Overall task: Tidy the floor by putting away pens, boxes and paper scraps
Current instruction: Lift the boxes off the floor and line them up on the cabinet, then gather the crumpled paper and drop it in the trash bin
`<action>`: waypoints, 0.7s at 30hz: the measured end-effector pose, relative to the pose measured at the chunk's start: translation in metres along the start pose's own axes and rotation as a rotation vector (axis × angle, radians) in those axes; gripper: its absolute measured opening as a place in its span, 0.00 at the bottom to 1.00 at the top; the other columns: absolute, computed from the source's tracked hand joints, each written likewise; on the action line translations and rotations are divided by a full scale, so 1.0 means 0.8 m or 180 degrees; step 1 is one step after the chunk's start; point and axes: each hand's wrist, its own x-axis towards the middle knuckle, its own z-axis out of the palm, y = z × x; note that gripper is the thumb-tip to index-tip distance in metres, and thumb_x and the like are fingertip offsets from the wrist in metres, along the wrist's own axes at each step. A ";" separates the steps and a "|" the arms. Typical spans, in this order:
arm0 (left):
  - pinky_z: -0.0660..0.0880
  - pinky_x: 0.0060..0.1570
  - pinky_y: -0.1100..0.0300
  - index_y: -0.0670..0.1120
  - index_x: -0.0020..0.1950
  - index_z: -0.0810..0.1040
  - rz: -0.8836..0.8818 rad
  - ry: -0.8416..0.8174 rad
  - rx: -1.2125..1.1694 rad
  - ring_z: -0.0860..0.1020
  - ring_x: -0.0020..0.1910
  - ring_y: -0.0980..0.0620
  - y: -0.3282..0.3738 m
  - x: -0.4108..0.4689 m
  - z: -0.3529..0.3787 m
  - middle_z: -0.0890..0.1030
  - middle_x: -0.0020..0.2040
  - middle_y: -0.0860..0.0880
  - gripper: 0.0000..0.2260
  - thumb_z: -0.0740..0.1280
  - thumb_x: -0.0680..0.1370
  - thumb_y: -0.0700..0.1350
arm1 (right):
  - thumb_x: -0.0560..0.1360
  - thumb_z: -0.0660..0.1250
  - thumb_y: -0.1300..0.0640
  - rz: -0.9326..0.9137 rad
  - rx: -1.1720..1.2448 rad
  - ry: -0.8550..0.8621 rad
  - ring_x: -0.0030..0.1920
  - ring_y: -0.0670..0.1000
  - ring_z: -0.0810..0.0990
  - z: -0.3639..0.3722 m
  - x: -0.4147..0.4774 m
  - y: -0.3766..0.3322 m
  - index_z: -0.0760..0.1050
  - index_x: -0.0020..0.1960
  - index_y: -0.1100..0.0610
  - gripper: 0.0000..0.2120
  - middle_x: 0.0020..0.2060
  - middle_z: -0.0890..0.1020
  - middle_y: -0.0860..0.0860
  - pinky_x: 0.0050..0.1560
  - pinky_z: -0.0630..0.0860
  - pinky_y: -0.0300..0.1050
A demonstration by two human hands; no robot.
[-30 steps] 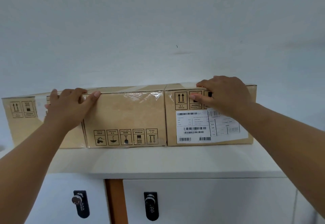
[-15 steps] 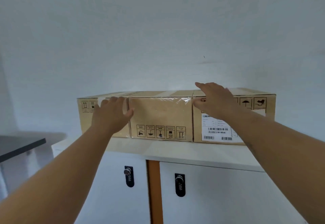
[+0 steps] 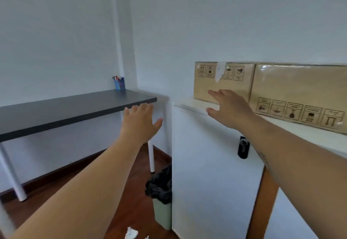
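Two brown cardboard boxes stand side by side on the white cabinet top (image 3: 189, 103): a left box (image 3: 223, 82) with handling symbols and a longer taped box (image 3: 300, 92) to its right. My right hand (image 3: 228, 108) hovers open in front of the left box, off its face. My left hand (image 3: 140, 124) is open in the air left of the cabinet, holding nothing. White crumpled paper scraps (image 3: 131, 233) lie on the wooden floor at the bottom. A blue cup of pens (image 3: 119, 83) stands on the dark desk.
A dark desk (image 3: 65, 110) with white legs runs along the left wall. A pale green bin with a black bag (image 3: 162, 201) sits on the floor between desk and cabinet. A black lock (image 3: 243, 147) hangs on the cabinet door.
Both hands have left the boxes and spread open. My view has swung left and down, so the boxes sit at the right and the desk, bin and floor scraps have come into sight.
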 end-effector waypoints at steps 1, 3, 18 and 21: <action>0.60 0.71 0.42 0.47 0.74 0.63 -0.0074 -0.0039 0.0003 0.67 0.71 0.42 -0.020 -0.008 0.006 0.69 0.73 0.46 0.29 0.55 0.79 0.63 | 0.76 0.60 0.41 -0.0078 0.0057 -0.0060 0.75 0.55 0.59 0.014 0.004 -0.016 0.55 0.77 0.45 0.31 0.74 0.65 0.53 0.72 0.60 0.59; 0.60 0.71 0.41 0.47 0.74 0.64 -0.0257 -0.0161 0.0018 0.67 0.71 0.42 -0.063 -0.030 0.022 0.69 0.73 0.45 0.28 0.56 0.79 0.62 | 0.77 0.60 0.42 -0.0208 0.0182 -0.0200 0.75 0.55 0.58 0.050 0.014 -0.055 0.55 0.77 0.46 0.31 0.75 0.63 0.54 0.73 0.59 0.58; 0.64 0.69 0.43 0.49 0.75 0.63 -0.1598 -0.1130 -0.0187 0.66 0.70 0.41 -0.242 -0.242 0.195 0.68 0.73 0.46 0.28 0.60 0.78 0.61 | 0.75 0.59 0.34 -0.0918 0.0841 -0.1584 0.75 0.56 0.59 0.318 -0.034 -0.236 0.56 0.77 0.43 0.34 0.76 0.61 0.52 0.71 0.63 0.59; 0.64 0.68 0.43 0.49 0.75 0.62 -0.1785 -0.1419 -0.0255 0.66 0.71 0.41 -0.249 -0.292 0.242 0.68 0.73 0.46 0.29 0.60 0.78 0.61 | 0.74 0.62 0.34 -0.1006 0.0773 -0.1871 0.75 0.57 0.59 0.384 -0.061 -0.250 0.55 0.77 0.43 0.35 0.75 0.62 0.52 0.69 0.65 0.61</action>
